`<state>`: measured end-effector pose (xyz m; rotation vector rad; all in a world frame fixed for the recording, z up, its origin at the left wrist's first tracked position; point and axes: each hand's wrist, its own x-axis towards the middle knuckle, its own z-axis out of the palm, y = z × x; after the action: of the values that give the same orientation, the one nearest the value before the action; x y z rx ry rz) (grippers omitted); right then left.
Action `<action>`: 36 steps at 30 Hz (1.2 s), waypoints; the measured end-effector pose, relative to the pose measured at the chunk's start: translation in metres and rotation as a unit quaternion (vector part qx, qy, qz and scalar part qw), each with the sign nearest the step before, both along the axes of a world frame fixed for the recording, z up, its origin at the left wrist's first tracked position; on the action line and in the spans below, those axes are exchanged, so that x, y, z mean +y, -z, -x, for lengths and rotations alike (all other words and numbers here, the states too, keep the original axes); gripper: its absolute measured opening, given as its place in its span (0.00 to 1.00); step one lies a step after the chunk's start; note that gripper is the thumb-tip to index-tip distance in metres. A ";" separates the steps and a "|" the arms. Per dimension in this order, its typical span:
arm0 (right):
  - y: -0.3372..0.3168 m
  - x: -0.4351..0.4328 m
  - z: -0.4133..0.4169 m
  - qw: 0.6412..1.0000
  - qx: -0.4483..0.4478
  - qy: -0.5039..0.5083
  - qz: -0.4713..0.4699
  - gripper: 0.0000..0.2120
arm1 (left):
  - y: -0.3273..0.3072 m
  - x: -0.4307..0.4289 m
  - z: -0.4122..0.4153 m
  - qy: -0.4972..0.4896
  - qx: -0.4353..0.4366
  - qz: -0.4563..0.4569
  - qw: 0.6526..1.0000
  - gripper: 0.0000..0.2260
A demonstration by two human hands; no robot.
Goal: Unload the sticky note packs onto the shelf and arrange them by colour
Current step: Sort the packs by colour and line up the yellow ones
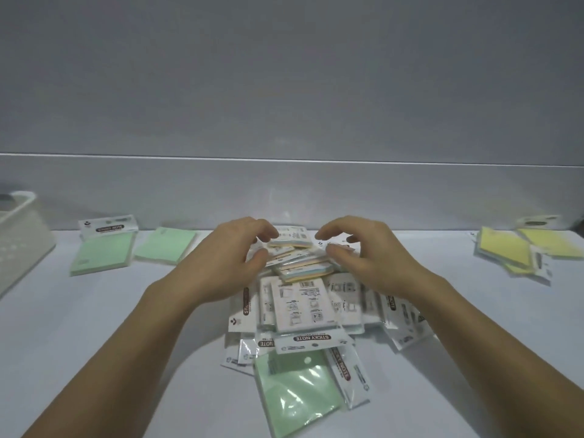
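On the shelf [94, 327], the left hand [227, 257] and right hand [369, 257] curl at either side of the pastel packs [300, 263] topping the central pile [300, 308] (too blurred to tell whether the fingers actually pinch them). Green packs [104, 251] lie far left, yellow packs [505, 248] far right.

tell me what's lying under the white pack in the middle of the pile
Under the white pack lie other packs, and a green pack pokes out nearest the camera. How many are buried beneath cannot be seen.
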<state>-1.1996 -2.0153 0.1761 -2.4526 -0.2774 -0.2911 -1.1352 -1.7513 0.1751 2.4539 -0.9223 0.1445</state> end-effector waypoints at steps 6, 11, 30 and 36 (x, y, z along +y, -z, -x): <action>0.014 0.004 0.006 1.000 0.001 -0.026 -0.002 0.10 | 0.008 -0.015 0.017 0.083 0.006 -0.019 0.996 0.16; 0.014 0.005 0.013 0.997 0.017 -0.061 0.040 0.14 | 0.020 -0.018 0.017 0.091 -0.007 0.003 0.996 0.16; 0.012 0.007 0.009 0.983 -0.103 0.080 -0.131 0.07 | 0.048 -0.002 -0.026 -0.006 0.040 0.017 0.999 0.24; 0.010 0.002 0.006 0.954 -0.070 0.108 -0.270 0.03 | 0.045 -0.005 -0.025 -0.035 -0.045 0.052 0.997 0.11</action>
<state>-1.2061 -2.0132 0.1661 -1.9197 0.0172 -0.5567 -1.1102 -1.7568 0.1298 2.4011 -0.8449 0.3204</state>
